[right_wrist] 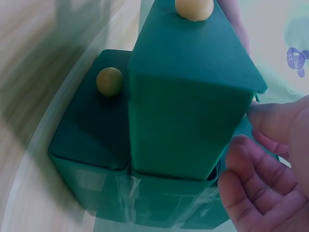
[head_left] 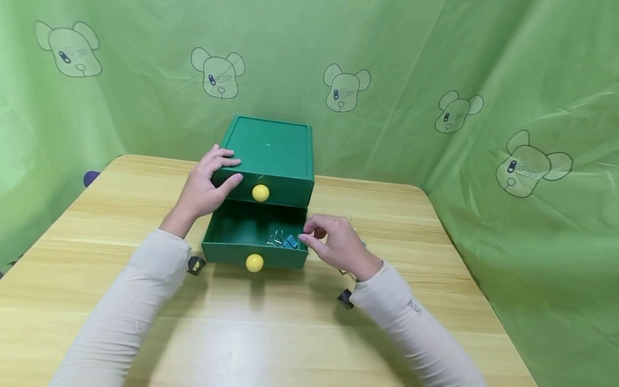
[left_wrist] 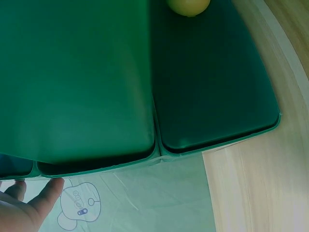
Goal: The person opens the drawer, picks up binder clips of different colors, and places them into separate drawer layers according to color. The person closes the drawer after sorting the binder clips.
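Observation:
A green drawer cabinet [head_left: 271,145] stands on the wooden table. Its upper drawer with a yellow knob [head_left: 260,193] is closed; the drawer [head_left: 227,252] below is pulled out. A blue binder clip [head_left: 290,242] lies in the pulled-out drawer's right front corner, with silver wire handles beside it. My left hand [head_left: 204,185] rests on the cabinet's upper left edge, fingers spread over the top and thumb at the front. At the drawer's right rim is my right hand [head_left: 338,244], thumb tip over the rim close to the clip. Its fingers [right_wrist: 241,159] are loosely bent, and nothing shows between them and the thumb.
Gold-coloured wire pieces [head_left: 347,274] partly show behind my right hand on the table [head_left: 232,333]. Another closed drawer with a yellow knob [right_wrist: 109,81] sits under the pulled-out one. A green curtain [head_left: 290,32] hangs behind the table and along its right side.

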`<act>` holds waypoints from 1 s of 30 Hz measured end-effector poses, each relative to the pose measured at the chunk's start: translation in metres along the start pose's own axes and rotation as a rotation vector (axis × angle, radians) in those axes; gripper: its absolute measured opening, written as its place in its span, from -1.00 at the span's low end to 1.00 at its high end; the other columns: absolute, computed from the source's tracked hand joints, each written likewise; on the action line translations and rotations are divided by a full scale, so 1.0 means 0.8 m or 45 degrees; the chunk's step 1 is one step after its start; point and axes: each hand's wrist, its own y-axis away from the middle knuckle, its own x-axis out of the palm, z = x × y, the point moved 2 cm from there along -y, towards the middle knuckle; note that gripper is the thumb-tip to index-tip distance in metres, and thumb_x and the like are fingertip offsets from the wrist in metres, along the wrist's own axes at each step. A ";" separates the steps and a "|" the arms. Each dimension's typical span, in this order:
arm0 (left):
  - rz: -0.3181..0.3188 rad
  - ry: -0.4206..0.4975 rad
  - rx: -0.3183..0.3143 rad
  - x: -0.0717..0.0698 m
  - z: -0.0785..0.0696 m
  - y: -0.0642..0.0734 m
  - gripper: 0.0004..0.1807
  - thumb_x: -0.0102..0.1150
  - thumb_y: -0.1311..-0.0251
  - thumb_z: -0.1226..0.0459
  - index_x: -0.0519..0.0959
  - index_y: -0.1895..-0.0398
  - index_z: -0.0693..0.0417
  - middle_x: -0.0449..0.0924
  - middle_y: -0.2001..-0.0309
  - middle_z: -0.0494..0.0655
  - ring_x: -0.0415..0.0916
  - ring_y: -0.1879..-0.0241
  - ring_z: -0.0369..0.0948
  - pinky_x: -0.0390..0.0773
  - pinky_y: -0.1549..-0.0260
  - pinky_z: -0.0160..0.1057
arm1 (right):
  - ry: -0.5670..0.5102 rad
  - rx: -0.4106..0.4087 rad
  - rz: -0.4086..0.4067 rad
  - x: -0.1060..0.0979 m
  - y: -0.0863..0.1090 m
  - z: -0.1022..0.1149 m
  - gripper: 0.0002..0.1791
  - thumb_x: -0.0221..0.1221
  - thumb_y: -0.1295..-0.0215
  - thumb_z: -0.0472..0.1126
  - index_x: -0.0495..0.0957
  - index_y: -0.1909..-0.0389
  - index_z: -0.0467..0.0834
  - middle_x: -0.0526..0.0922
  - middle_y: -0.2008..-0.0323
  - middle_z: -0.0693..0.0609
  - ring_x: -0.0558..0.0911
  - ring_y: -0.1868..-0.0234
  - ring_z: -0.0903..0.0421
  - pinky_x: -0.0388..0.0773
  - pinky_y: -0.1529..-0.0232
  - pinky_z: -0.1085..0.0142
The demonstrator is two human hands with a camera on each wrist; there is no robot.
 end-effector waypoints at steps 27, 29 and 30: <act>0.001 0.004 -0.014 -0.001 0.001 0.003 -0.58 0.19 -0.27 0.15 0.56 -0.12 0.19 0.34 -0.32 0.07 -0.14 -0.49 -0.12 -0.10 -0.38 0.14 | 0.083 0.333 0.005 -0.025 0.066 -0.081 -0.86 0.31 -0.22 -0.24 0.58 0.29 -0.21 0.64 0.40 0.02 0.54 0.48 0.19 0.54 0.42 0.29; 0.001 0.003 -0.009 0.000 0.000 0.002 -0.58 0.19 -0.27 0.15 0.56 -0.12 0.19 0.34 -0.31 0.07 -0.14 -0.49 -0.11 -0.10 -0.38 0.14 | 0.086 0.384 0.036 -0.026 0.074 -0.088 -0.86 0.30 -0.23 -0.23 0.59 0.28 -0.21 0.64 0.39 0.02 0.55 0.46 0.18 0.54 0.39 0.27; 0.002 0.004 -0.007 0.000 -0.001 0.001 -0.58 0.19 -0.27 0.15 0.56 -0.12 0.19 0.34 -0.31 0.07 -0.13 -0.49 -0.11 -0.09 -0.38 0.14 | 0.095 0.408 0.051 -0.026 0.079 -0.091 -0.86 0.30 -0.23 -0.23 0.59 0.28 -0.21 0.64 0.38 0.02 0.55 0.45 0.18 0.54 0.38 0.26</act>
